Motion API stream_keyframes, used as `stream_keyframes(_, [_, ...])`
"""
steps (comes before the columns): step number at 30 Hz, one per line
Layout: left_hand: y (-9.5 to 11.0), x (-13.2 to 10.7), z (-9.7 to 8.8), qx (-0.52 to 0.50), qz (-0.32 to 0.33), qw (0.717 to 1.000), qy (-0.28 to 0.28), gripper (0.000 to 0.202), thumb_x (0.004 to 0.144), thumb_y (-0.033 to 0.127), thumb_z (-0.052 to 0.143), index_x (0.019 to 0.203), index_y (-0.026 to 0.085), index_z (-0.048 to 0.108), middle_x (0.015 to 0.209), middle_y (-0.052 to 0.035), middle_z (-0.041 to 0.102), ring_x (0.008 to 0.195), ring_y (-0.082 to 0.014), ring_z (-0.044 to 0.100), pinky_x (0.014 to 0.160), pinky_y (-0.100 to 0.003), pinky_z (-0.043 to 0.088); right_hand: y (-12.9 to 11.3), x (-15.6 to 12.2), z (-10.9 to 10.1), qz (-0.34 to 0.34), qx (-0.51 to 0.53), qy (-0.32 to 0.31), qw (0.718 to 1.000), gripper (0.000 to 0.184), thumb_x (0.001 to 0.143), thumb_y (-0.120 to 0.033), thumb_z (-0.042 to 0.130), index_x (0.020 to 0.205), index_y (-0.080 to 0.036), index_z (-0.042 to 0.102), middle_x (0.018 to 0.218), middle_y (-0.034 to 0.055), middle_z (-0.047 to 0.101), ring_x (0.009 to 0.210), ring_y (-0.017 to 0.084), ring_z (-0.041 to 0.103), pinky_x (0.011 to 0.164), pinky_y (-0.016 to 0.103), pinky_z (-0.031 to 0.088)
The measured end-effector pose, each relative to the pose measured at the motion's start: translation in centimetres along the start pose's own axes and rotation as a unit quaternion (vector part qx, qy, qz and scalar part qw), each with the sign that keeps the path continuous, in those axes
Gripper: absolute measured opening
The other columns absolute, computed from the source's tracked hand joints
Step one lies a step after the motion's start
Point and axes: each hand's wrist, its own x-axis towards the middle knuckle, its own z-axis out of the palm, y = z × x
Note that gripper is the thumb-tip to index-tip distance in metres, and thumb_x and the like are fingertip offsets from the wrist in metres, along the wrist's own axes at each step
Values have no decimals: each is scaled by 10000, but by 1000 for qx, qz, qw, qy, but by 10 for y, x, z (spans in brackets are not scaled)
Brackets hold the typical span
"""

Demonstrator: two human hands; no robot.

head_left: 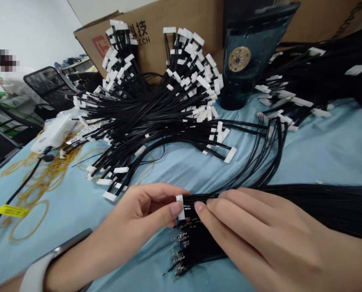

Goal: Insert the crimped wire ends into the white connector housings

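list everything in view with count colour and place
connector: one, white, left hand
wires: many, black, near right hand
wire tips: many, silver, below connector
cable piles: two, black and white, centre, right
cloth: one, blue, under piles
carton: at least one, brown, behind
container: one, dark blue, between piles
rubber bands: many, yellow, left
box: one, white, left
cord: one, black, left
tag: one, yellow, on cord
chairs: at least two, black, back left
person: one, blurred, far left
watch: one, pale-strapped, left wrist
left hand: one, bare, holding connector
right hand: one, bare, over wires
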Motion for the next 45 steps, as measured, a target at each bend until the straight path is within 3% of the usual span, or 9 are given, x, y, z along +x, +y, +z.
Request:
stream_keyframes(6, [0, -3, 0, 12, 7, 1000, -5, 228, 767, 119, 807, 869, 318, 848, 661, 80, 752, 591, -61, 571, 554, -88, 459, -1, -2, 0, 13, 18, 3, 1000, 412, 840, 14, 370, 647, -202, 663, 630, 50, 626, 601, 190, 626, 636, 316, 566])
stream_keyframes(17, [1, -3, 1, 57, 12, 998, -2, 124, 808, 217, 776, 900, 272, 839, 707, 35, 738, 626, -106, 557, 569, -155, 460, -2, -2, -2, -17, 8, -18, 1000, 504, 905, 36, 296, 682, -176, 695, 674, 63, 680, 606, 199, 648, 586, 358, 580])
stream_keyframes(25, [2, -5, 0, 79, 4, 997, 9, 129, 805, 276, 769, 915, 241, 826, 702, 10, 717, 640, -136, 561, 584, -194, 478, 0, -1, 0, 3, 28, 20, 999, 570, 894, 53, 232, 591, -194, 648, 584, 61, 606, 529, 184, 565, 573, 337, 583])
stream_keyframes(33, [-1, -4, 2, 78, -2, 997, 5, 145, 832, 288, 758, 954, 247, 824, 708, 15, 728, 648, -129, 582, 592, -185, 487, 0, 4, -1, -17, 30, 22, 999, 442, 822, 32, 389, 527, -195, 627, 508, 31, 535, 458, 169, 541, 494, 310, 537])
stream_keyframes(39, [0, -5, 6, 34, -1, 999, -4, 90, 798, 192, 787, 875, 233, 808, 704, 38, 763, 642, -107, 628, 592, -153, 509, -2, 5, 0, -8, 43, 51, 998, 544, 907, 34, 288, 621, -156, 710, 562, 51, 640, 507, 174, 605, 555, 313, 590])
stream_keyframes(45, [-1, -7, 7, 27, 1, 1000, -7, 84, 790, 171, 790, 855, 221, 804, 696, 31, 773, 662, -120, 647, 603, -161, 520, -7, -4, 10, 35, 103, 82, 991, 482, 966, -30, 291, 815, -136, 736, 635, 49, 645, 593, 178, 598, 588, 331, 577])
